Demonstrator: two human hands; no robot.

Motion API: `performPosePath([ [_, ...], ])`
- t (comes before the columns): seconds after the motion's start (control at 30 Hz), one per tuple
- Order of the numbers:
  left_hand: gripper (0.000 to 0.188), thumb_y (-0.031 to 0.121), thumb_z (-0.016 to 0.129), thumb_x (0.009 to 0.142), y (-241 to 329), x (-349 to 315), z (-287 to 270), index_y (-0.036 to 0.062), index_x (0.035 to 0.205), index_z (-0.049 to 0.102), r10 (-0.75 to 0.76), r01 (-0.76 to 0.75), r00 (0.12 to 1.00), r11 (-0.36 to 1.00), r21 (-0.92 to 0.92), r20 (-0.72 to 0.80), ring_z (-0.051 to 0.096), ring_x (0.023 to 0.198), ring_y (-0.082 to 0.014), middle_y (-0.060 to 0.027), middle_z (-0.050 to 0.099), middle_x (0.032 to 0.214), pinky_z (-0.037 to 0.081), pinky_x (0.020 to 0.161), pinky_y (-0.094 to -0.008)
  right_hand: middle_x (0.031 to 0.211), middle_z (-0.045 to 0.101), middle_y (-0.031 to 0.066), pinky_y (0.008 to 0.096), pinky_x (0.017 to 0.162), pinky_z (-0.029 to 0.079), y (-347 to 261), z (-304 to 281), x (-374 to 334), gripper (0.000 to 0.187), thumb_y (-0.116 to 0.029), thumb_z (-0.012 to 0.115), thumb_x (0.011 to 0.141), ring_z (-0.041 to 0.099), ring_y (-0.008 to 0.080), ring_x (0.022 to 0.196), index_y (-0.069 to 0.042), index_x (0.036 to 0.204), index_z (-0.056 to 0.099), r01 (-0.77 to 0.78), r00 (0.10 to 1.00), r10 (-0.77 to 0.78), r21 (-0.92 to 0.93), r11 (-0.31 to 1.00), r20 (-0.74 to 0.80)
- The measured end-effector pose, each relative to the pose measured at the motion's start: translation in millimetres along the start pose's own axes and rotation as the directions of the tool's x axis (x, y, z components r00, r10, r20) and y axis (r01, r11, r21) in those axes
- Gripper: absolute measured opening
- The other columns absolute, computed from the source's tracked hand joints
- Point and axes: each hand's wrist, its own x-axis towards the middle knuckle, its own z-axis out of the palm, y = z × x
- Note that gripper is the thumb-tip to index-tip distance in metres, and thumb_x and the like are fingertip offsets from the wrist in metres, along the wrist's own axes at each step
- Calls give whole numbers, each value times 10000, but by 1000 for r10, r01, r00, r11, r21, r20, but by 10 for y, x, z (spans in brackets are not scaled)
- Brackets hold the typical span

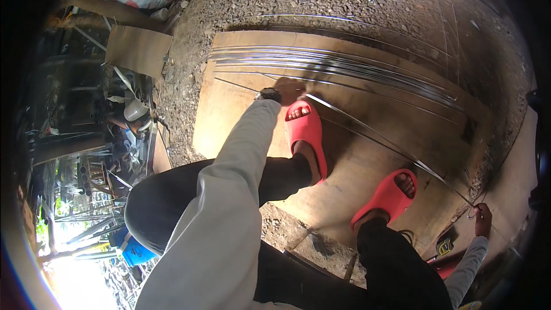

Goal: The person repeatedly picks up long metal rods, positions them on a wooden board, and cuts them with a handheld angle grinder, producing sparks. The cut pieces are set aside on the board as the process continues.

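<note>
My right hand (483, 219) pinches the near-right end of 1 metal rod (423, 166), slanting over the board (227, 132); for my shadowed left hand (291, 88), I cannot tell. Steadying 2 ends should, I judge, limit whip.

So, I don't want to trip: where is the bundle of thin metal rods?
In the head view, the bundle lies across the far part of the brown board, from left of centre to the right, beyond the left red sandal.
</note>
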Motion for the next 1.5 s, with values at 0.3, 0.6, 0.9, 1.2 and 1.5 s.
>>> performPosePath([
  [0.3, 272, 184, 536, 951, -660, -564, 258, 141, 1185, 667, -388, 415, 906, 891, 183, -169, 559, 1216, -327, -134, 621, 1261, 426, 1029, -499, 951, 632, 191, 410, 818, 462, -1108, 957, 629, 175, -150, 594, 981, 568, 320, 857, 20, 1016, 614, 157, 971, -158, -20, 987, -181],
  [0.6, 903, 700, 417, 970, -255, -579, 326, 70, 1598, 260, -660, 649, 742, 751, -120, -120, 208, 1532, -376, -202, 206, 1664, 169, 1254, -497, 1003, 665, 171, 376, 900, 488, -1628, 1289, 710, 132, -54, 589, 948, 643, 310, 972, -10, 1062, 640, 286, 939, -282, -7, 958, -197],
  [0.9, 1086, 829, 323, 919, -370, -603, 377, 53, 1630, 56, -719, 721, 693, 688, -82, 58, 61, 1572, -356, -177, 8, 1704, 110, 1266, -497, 1008, 684, 132, 346, 881, 501, -1757, 1404, 635, 146, -57, 650, 918, 661, 251, 965, -19, 1056, 677, 257, 956, -240, 86, 963, -167],
  [1.2, 1047, 791, 375, 929, -504, -603, 330, 46, 1623, 134, -744, 738, 668, 661, -138, 8, 102, 1572, -327, -156, 74, 1705, 114, 1270, -482, 955, 674, 142, 353, 844, 502, -1909, 1455, 729, 142, -77, 689, 888, 657, 240, 919, -7, 1011, 675, 333, 928, -322, 31, 942, -186],
  [1.5, 1019, 777, 364, 943, -751, -650, 349, 78, 1634, 95, -788, 783, 615, 607, -135, 30, 98, 1576, -305, -125, 38, 1714, 124, 1270, -469, 908, 664, 114, 353, 815, 495, -2287, 1590, 799, 135, -72, 723, 866, 642, 230, 883, -12, 975, 669, 291, 952, -261, 207, 934, -159],
])
